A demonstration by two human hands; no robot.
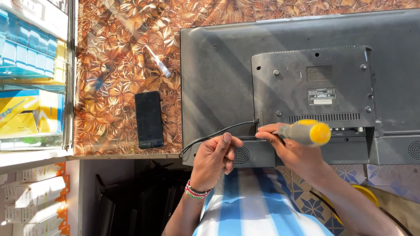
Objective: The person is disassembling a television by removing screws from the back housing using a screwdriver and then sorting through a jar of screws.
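A flat television (pixel 218 74) lies face down on a counter with a brown leaf pattern, its dark grey back panel (pixel 315 87) facing up. My right hand (pixel 291 146) grips a screwdriver with a grey and yellow handle (pixel 306 132), its tip near the panel's lower left corner by the cable entry. My left hand (pixel 214 157), with a beaded bracelet at the wrist, rests loosely curled on the television's near edge, next to the black power cable (pixel 218 132) and a small speaker grille (pixel 241 155).
A black phone (pixel 148 119) lies screen up on the counter left of the television. A small clear-handled screwdriver (pixel 158 62) lies further back. A glass display case (pixel 33 74) with blue and yellow boxes stands at the left. White boxes (pixel 35 199) are stacked below it.
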